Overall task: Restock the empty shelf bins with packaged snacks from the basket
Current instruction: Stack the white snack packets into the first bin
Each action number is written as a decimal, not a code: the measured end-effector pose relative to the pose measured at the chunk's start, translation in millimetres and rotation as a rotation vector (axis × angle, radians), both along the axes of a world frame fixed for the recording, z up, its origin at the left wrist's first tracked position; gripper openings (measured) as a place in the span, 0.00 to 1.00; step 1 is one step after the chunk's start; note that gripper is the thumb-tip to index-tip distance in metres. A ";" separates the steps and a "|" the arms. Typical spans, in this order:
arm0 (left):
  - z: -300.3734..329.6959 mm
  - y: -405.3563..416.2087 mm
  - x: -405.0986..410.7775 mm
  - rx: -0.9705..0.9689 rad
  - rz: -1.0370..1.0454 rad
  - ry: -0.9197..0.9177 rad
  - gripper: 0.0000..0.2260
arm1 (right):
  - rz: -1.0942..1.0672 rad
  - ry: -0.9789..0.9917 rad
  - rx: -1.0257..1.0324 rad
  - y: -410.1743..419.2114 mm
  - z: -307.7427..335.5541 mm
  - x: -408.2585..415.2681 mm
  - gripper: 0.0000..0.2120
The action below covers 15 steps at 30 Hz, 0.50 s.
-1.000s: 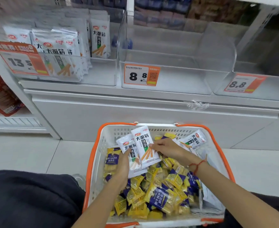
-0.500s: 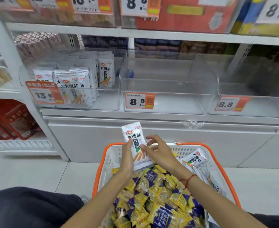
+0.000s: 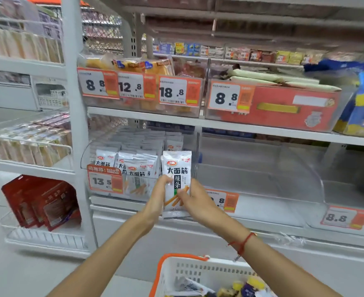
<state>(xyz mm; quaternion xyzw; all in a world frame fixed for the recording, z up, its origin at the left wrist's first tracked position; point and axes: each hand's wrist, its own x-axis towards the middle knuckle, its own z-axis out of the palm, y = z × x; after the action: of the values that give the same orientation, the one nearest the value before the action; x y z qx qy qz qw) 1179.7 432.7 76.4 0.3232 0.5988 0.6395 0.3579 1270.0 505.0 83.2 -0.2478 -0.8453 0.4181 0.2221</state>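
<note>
Nearest me, at the bottom edge, I see the white basket [image 3: 198, 273] with its orange rim, yellow and blue snack packs lying in its right corner; above it both my forearms reach forward, a red string bracelet [image 3: 242, 243] on the right wrist; my left hand [image 3: 157, 198] grips the left edge of a white snack packet [image 3: 178, 179], fingers curled round it, and my right hand [image 3: 195, 200] pinches its lower right corner, so the packet stands upright in the air between them; just behind it is the left clear bin [image 3: 104, 189], partly filled with matching white packets at its front edge; to the right the empty clear bin [image 3: 284, 181] sits on the same shelf; farther up, orange price tags [image 3: 176, 91] line the next shelf's front edge.
</note>
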 end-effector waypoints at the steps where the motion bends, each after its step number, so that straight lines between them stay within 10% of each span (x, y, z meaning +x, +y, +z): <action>1: 5.0 -0.4 -9.2 -0.024 0.006 0.067 0.13 | -0.009 0.023 0.002 0.1 4.7 -4.6 0.12; 12: 73.0 37.9 -118.1 -0.164 -0.141 0.525 0.17 | -0.203 0.026 -0.186 31.2 30.0 -72.1 0.10; 15: 80.4 52.6 -140.8 -0.216 -0.151 0.496 0.35 | -0.301 0.000 -0.066 41.5 24.0 -92.4 0.15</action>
<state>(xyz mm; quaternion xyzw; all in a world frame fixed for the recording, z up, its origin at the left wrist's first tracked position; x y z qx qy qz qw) 1038.9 485.3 156.8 0.4733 0.7071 0.4448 0.2795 1177.6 546.5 107.2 -0.3789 -0.7843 0.4076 0.2743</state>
